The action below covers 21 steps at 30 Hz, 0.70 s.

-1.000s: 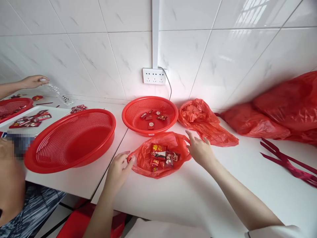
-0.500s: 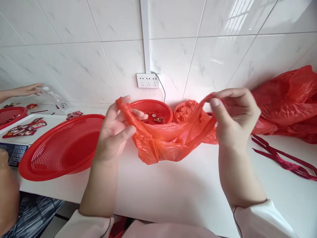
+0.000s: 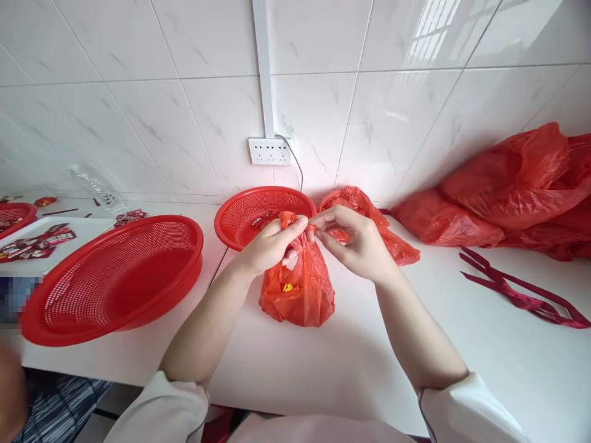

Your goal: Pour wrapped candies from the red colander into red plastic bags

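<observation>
A filled red plastic bag (image 3: 300, 301) rests upright on the white table in front of me, its neck gathered at the top. Something with gold wrapping shows through its side. My left hand (image 3: 274, 243) is closed around the gathered neck from the left. From the right, my right hand (image 3: 353, 240) pinches the bag's twisted top between thumb and fingers. Both hands meet at the neck and hide part of it. Just behind them stands a small red perforated basket (image 3: 231, 215) with wrapped pieces inside.
A large red basket (image 3: 124, 295) stands at the left beside a white tray (image 3: 87, 231) with red packets. A clear plastic bottle (image 3: 99, 189) lies near the wall. Red bags (image 3: 508, 184) are piled at the right, with dark red ribbons (image 3: 521, 292) before them. Another person's arm (image 3: 12, 394) shows lower left.
The bag was stretched between my two raised hands; now it sits lower on the table with its mouth gathered, and my hands have come together. The other person's hand has left the bottle.
</observation>
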Motion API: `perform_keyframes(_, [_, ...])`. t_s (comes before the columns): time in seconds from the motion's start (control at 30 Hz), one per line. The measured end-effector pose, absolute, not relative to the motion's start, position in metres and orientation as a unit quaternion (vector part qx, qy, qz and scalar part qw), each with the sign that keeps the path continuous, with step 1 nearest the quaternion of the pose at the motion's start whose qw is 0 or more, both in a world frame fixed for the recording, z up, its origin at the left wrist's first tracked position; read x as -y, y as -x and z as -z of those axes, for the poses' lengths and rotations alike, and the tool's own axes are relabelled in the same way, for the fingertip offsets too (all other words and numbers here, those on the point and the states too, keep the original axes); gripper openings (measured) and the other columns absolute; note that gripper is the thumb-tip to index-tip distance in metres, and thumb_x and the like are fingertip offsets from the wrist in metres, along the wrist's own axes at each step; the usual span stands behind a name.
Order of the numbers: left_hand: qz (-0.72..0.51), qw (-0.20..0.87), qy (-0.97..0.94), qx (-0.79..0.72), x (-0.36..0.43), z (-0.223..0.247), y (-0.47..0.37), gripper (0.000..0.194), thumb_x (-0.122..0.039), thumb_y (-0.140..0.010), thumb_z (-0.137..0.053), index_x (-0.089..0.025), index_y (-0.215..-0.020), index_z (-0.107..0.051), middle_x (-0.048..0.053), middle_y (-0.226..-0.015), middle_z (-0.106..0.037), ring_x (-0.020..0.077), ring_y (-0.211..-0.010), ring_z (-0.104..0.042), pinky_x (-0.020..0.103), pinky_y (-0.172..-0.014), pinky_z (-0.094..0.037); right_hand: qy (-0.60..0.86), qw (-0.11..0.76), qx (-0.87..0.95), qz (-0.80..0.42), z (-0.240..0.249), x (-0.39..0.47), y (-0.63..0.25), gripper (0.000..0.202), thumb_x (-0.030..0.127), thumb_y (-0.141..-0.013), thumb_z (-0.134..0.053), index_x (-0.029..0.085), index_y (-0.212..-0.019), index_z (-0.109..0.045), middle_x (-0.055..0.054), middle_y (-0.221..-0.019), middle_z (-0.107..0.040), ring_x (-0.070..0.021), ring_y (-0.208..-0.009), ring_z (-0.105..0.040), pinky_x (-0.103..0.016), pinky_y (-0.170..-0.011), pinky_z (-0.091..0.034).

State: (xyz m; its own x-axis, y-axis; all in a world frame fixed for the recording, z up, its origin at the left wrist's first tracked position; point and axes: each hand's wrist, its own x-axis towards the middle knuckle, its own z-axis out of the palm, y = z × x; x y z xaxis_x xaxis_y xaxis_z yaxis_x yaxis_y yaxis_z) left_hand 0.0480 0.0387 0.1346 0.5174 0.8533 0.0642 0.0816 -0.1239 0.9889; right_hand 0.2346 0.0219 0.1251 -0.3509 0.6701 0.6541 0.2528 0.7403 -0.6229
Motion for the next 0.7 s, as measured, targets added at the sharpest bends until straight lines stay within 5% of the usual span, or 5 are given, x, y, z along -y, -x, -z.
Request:
perform_keyframes(0.23, [-0.336, 0.551, -0.678, -0.352, -0.044, -0.128, -0.042, 0.034, -0.046, -0.093, -0.048, -0.018, -0.105, -0.064, -0.001, -0.055, -0.057, 0.0109, -0.048, -0.056, 0.022, -0.047, -0.043, 0.301, 0.585, 0.740, -0.135, -0.101, -0.017, -0.237, 0.027, 0.008, -0.076, -0.058, 0.024, -0.097, -0.053, -0.001, -0.088, -0.058, -0.0163, -0.080, -0.059, -0.035, -0.076, -0.052])
perform_keyframes(0.4, [-0.311, 0.448, -0.781, -0.305, -0.042, -0.134, -0.029, 0.021, -0.026, -0.081, -0.067, -0.017, -0.099, -0.065, 0.005, -0.085, -0.068, 0.0154, -0.075, -0.065, 0.026, -0.065, -0.053, 0.177, 0.469, 0.864, -0.041, -0.097, -0.007, -0.239, 0.026, 0.012, -0.078, -0.059, 0.028, -0.099, -0.058, 0.000, -0.091, -0.064, -0.0205, -0.093, -0.061, -0.048, -0.099, -0.044])
perform_keyframes(0.53, [-0.291, 0.124, -0.897, -0.310, -0.033, -0.137, -0.027, 0.020, -0.007, -0.079, -0.054, -0.021, -0.092, -0.060, 0.001, -0.087, -0.066, 0.0161, -0.084, -0.062, 0.028, -0.072, -0.052, 0.242, 0.549, 0.781, -0.177, -0.096, -0.012, -0.228, 0.025, 0.022, -0.089, -0.052, 0.026, -0.113, -0.056, -0.007, -0.129, -0.055, -0.0222, -0.114, -0.056, -0.044, -0.096, -0.048])
perform_keyframes(0.7, [-0.381, -0.239, -0.871, -0.195, -0.044, -0.118, -0.025, 0.021, -0.002, -0.083, -0.048, -0.022, -0.082, -0.056, 0.001, -0.081, -0.060, 0.0132, -0.075, -0.060, 0.027, -0.074, -0.052, 0.299, 0.542, 0.681, -0.392, -0.088, -0.031, -0.216, 0.036, 0.027, -0.095, -0.043, 0.025, -0.131, -0.049, -0.010, -0.135, -0.053, -0.0124, -0.081, -0.062, -0.033, -0.074, -0.055])
